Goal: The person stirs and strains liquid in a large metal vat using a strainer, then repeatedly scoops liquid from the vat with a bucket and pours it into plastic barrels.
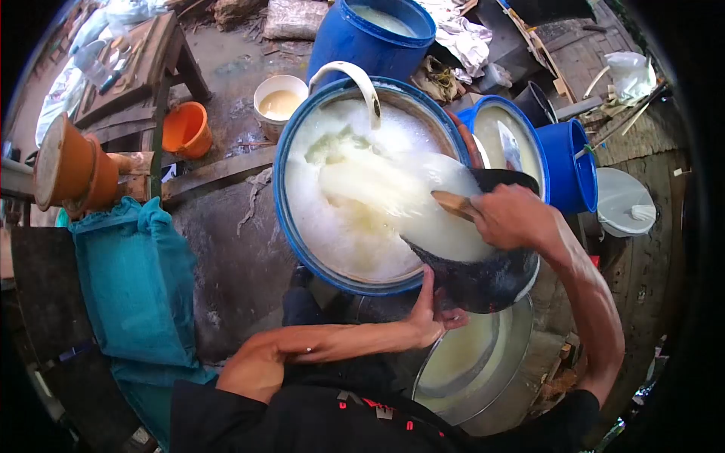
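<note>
Two bare arms reach forward from a black shirt (302, 419), both bent at the elbow. The left forearm lies almost level across the body, and the left hand (432, 321) is open, its fingers spread, one pointing up toward the lower side of a black bucket (487, 283); whether it bears any weight, I cannot tell. Below it, to the right, sits a wide metal basin (521, 343) with pale liquid in it. The right arm rises steeply and angles inward, and the right hand (513, 217), knuckles up, is closed around a wooden handle (451, 204) at the mouth of the black bucket. The bucket is tilted over the right part of the rim of a large blue barrel (281, 198), and cloudy white liquid (377, 185) streams from it into the foamy contents. A curved white pipe (362, 75) hooks over the barrel's far edge. Farther off, a white bucket (280, 121) of tan liquid and an orange bucket (186, 130) stand to the left, and another blue barrel (336, 45) stands just behind the large one.
</note>
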`<state>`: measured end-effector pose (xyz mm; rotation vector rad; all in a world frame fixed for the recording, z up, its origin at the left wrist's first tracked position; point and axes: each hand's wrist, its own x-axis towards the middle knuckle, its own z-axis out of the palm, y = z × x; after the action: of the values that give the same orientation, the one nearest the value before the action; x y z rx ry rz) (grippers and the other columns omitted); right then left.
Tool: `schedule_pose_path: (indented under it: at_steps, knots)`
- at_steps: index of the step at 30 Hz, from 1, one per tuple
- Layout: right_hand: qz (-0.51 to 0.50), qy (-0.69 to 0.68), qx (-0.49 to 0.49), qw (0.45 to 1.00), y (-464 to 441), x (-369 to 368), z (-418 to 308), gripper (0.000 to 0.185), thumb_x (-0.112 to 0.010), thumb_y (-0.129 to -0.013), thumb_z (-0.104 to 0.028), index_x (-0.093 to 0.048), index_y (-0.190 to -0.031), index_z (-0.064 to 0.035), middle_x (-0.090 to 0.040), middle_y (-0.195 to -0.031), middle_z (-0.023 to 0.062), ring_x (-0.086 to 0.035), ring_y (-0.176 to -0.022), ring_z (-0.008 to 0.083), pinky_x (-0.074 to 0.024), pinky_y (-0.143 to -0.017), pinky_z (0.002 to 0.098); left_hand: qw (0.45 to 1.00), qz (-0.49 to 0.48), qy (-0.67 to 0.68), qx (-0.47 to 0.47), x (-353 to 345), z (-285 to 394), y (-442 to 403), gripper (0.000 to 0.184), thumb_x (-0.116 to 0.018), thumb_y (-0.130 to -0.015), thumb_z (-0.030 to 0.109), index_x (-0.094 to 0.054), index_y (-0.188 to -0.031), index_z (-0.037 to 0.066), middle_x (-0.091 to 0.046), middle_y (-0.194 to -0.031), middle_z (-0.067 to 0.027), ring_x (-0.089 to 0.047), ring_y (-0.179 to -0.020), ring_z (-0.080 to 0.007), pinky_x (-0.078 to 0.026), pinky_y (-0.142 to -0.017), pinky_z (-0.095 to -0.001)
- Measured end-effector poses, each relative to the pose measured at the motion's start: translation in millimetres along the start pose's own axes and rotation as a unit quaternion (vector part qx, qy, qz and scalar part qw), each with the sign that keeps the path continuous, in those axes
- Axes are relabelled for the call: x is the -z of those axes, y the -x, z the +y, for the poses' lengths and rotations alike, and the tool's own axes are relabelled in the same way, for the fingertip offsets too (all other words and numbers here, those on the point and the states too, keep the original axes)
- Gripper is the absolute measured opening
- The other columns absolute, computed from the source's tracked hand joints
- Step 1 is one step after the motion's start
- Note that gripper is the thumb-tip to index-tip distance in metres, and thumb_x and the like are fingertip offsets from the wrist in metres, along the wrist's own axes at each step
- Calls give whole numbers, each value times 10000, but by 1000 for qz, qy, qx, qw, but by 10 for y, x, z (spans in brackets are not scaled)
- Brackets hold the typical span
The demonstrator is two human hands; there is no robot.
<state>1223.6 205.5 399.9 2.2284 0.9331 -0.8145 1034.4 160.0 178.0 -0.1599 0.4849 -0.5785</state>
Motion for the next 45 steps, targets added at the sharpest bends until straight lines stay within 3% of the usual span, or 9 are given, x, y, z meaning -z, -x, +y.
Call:
schedule_pose_path:
  at_steps: [15, 17, 20, 23, 27, 30, 32, 40, 45]
  knots:
    - [-97, 31, -27, 994, -304, 113, 146, 400, -560, -838, -329, -735, -1081, -63, -711, -1111, 188, -678, -1044, 379, -524, -904, 456, 991, 18, 121, 45, -560, -221, 425, 898, -502, -899, 732, -245, -1552, 171, -425, -1452, -104, -446, -1325, -476, -435, -1068, -574]
    - [-53, -14, 4, 998, -5, -302, 560, 410, -532, -902, -364, -722, -1070, -42, -711, -1045, 208, -684, -970, 414, -533, -862, 472, 971, -24, -227, 69, -105, -77, 352, 858, -498, -951, 671, -246, -1568, 130, -345, -1546, -84, -491, -1297, -390, -457, -1028, -550]
    - [130, -123, 15, 984, 849, -1164, 916, 383, -544, -940, -270, -660, -1236, -57, -683, -995, 273, -687, -849, 428, -548, -782, 477, 732, -2, -660, -169, 344, 407, 587, 491, -606, -985, 434, -648, -1247, 20, -700, -1124, -90, -635, -1045, -202, -506, -911, -341]
    - [229, -231, -67, 943, 1662, -2264, 1083, 399, -583, -944, -230, -597, -1291, -34, -713, -860, 219, -709, -746, 359, -552, -702, 424, 389, 122, -808, -425, 408, 1061, 962, 242, -695, -884, 165, -666, -1090, 41, -682, -1062, -142, -654, -1027, -323, -518, -908, -415]
    - [177, -718, -226, 635, 2541, -3778, 1047, 405, -675, -907, -176, -557, -1268, -36, -660, -831, 66, -657, -695, 171, -529, -641, 324, 24, 263, -815, -516, 567, 1974, 1221, 486, -742, -806, 110, -579, -1247, -14, -565, -1299, -221, -507, -1239, -394, -391, -1077, -448]
    - [195, -829, -258, 456, 2863, -4922, 767, 440, -742, -857, -193, -546, -1231, -68, -646, -899, 51, -620, -704, 123, -517, -653, 293, 176, 343, -790, -477, 1180, 2998, 1107, 613, -663, -948, 336, -470, -1356, -79, -393, -1456, -274, -392, -1340, -391, -282, -1155, -481]
    - [198, -843, -277, 417, 2920, -5523, 631, 475, -759, -846, -236, -561, -1234, -49, -646, -888, 44, -616, -712, 122, -512, -664, 282, 112, 396, -823, -390, 1298, 3174, 942, 706, -586, -975, 441, -411, -1413, -84, -298, -1514, -282, -328, -1387, -397, -254, -1171, -475]
    - [55, -395, -621, 675, 2513, -7602, 277, 425, -656, -908, -216, -600, -1308, -84, -717, -1001, 165, -717, -860, 292, -560, -748, 451, 121, 450, -714, -523, 943, 2622, 692, 712, -525, -985, 478, -416, -1421, -74, -320, -1519, -261, -317, -1407, -386, -271, -1170, -466]
    - [158, -336, -690, 621, 1929, -8603, -174, 504, -643, -894, -221, -559, -1390, -222, -662, -982, 167, -683, -937, 347, -526, -822, 523, 80, 458, -730, -501, 930, 2743, 716, 656, -528, -987, 460, -484, -1362, -76, -394, -1473, -249, -359, -1379, -372, -292, -1160, -467]
